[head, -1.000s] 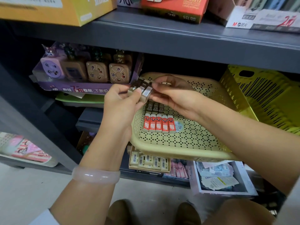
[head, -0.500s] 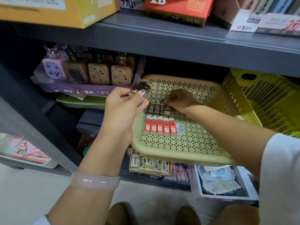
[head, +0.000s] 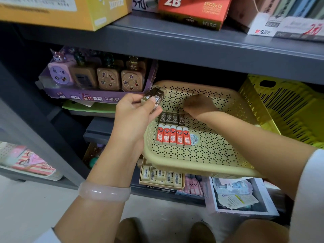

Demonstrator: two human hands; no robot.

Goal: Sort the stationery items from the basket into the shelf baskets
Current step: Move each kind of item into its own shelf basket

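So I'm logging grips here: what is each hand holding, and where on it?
The left hand grips two dark 2B lead boxes by their lower ends. The right hand rests in the beige basket; whether it holds anything cannot be told.

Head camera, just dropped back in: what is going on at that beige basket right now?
A person is stocking small 2B lead cases into the beige perforated basket on the shelf. The left hand holds a few dark cases in its grip above the basket's left rim. The right hand is down inside, at the right end of a row of dark cases. A row of red cases lies just in front.
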